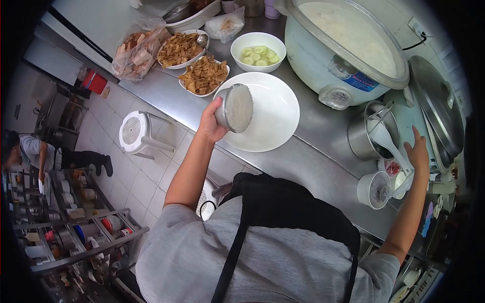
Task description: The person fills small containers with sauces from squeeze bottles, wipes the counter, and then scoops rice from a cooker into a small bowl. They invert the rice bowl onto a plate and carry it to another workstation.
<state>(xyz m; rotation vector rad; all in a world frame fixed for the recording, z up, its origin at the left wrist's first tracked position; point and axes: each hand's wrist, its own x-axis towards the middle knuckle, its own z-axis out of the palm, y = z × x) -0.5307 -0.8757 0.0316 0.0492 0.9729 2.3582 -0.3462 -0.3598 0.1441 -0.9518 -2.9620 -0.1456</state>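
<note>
My left hand [212, 122] is wrapped round a metal cup [222, 113] packed with white rice [239, 108]. The cup is tipped on its side over a large white plate [277, 113], its rice face turned to the right. Off to the right, my right hand [418, 150] has its index finger stretched out and its thumb apart, beside the handle of a white rice paddle [383, 136]. That paddle leans in a steel pot [357, 135]. Whether the fingers touch the handle is hard to tell.
A big rice cooker [313, 65] full of rice stands behind, its metal lid [432, 96] to the right. Near the plate are a bowl of sliced cucumber [258, 54], dishes of brown food [203, 76], bagged meat [136, 53] and a plastic tub [373, 191]. Another person [38, 151] bends at far left.
</note>
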